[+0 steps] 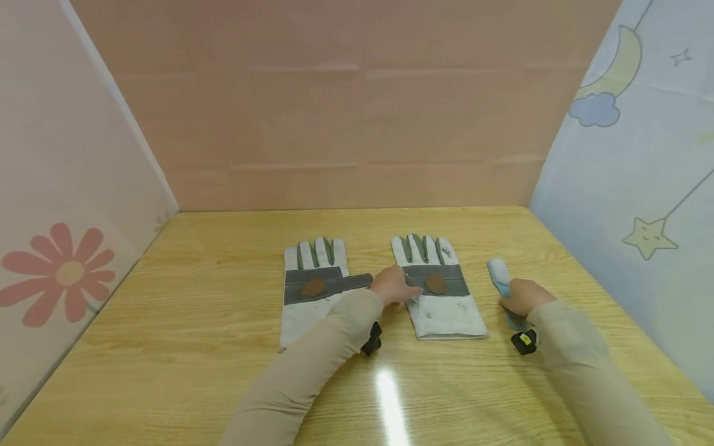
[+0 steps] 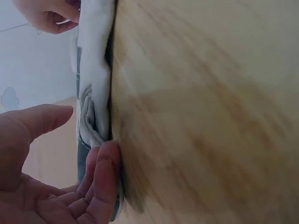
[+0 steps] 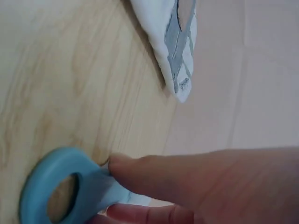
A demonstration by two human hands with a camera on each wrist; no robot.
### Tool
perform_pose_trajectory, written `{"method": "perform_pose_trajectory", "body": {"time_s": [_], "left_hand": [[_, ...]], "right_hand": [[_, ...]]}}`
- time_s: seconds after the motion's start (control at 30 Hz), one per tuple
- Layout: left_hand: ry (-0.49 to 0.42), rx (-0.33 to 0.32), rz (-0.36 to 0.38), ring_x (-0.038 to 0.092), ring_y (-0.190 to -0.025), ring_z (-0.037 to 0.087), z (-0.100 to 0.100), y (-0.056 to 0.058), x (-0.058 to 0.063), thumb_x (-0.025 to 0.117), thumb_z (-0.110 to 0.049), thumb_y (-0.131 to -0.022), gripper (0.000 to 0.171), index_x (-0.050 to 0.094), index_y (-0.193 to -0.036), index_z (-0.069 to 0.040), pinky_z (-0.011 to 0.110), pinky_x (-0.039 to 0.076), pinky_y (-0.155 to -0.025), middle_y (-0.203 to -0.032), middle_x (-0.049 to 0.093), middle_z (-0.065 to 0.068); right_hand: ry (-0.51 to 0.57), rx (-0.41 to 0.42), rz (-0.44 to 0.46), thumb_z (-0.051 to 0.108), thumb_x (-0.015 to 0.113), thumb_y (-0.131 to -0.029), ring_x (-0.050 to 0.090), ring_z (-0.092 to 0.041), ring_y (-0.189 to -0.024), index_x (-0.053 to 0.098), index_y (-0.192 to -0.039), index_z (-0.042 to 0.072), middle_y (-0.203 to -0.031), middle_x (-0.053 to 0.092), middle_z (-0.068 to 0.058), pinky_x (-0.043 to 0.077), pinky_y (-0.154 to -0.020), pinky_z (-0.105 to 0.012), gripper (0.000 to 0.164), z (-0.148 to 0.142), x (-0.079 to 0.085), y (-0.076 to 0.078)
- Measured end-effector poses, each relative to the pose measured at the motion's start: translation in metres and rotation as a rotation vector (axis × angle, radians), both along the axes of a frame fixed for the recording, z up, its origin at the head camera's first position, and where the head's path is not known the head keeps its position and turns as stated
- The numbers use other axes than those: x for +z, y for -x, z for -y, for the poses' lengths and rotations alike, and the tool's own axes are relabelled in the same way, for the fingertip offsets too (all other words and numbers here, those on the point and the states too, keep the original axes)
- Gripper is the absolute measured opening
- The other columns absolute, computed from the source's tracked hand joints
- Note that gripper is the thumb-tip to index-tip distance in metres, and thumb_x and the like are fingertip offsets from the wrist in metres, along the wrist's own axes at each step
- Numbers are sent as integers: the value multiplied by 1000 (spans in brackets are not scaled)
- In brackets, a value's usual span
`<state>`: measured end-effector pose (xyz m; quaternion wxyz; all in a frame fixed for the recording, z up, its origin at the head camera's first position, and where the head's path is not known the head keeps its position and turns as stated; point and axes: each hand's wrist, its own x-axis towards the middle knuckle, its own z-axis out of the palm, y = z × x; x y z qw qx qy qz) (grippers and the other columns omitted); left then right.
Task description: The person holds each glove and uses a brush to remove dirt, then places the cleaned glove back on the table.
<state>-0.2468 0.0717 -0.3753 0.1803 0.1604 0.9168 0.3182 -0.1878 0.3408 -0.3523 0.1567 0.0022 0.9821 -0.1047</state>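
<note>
tabletop [image 1: 167, 347]: right hand [image 1: 526, 297] grips tool [image 1: 499, 275], ring [image 3: 35, 191] clearest in wrist view; left hand [image 1: 390, 285] gapes

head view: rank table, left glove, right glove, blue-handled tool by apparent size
1. Table
2. Left glove, right glove: too alike to rank, sleeve covering part of left
3. Blue-handled tool, partly hidden by right hand

Both sleeves [image 1: 305, 367] are plain beige, the wrist devices [image 1: 523, 342] black, one apparently yellow-marked.
</note>
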Motion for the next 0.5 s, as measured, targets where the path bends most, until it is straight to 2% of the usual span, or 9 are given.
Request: {"method": "perform_pose_trajectory", "body": {"time_s": [0.07,0.13,0.2,0.3,0.4,0.5], "left_hand": [[10,4,-32,46,-59,13,-3,0,-1,66,-37,-85,39,60,-96,0,23,37,-52,-80,57,6],[2,22,-45,43,-59,13,-5,0,-1,67,-38,-85,37,57,-90,-3,23,36,-51,-76,52,2],[-17,38,-58,40,-53,12,-8,-1,-1,67,-39,-84,37,52,-77,-7,23,33,-47,-64,44,-1],[-51,53,-79,33,-46,10,-9,-2,0,67,-41,-84,45,41,-62,-12,22,29,-44,-53,33,-4],[-100,43,-90,30,-45,9,-11,-2,0,68,-37,-84,49,35,-58,-14,21,28,-43,-51,29,-4],[-165,35,-57,29,-47,10,-11,0,-1,69,-31,-85,48,32,-60,-14,21,28,-46,-55,30,-3]], "right_hand": [[0,-9,13,14,51,-90,44,-15,-53,46,-71,2,-63,45,-6,37,-53,-27,23,2,0,0],[13,-17,23,13,51,-89,43,-13,-51,45,-69,5,-60,44,-4,37,-51,-27,23,3,-1,0],[23,-19,17,13,52,-86,43,-13,-49,44,-67,6,-60,44,-3,37,-50,-26,22,5,-1,-1],[21,-18,3,13,54,-80,44,-13,-50,45,-67,5,-61,46,-4,38,-49,-25,18,9,0,-1],[20,-22,9,14,53,-78,43,-12,-48,47,-65,6,-59,48,-4,37,-48,-24,17,11,0,-3],[22,-24,19,14,52,-81,40,-10,-44,46,-62,8,-53,46,-1,36,-46,-23,20,14,0,-4]]}}
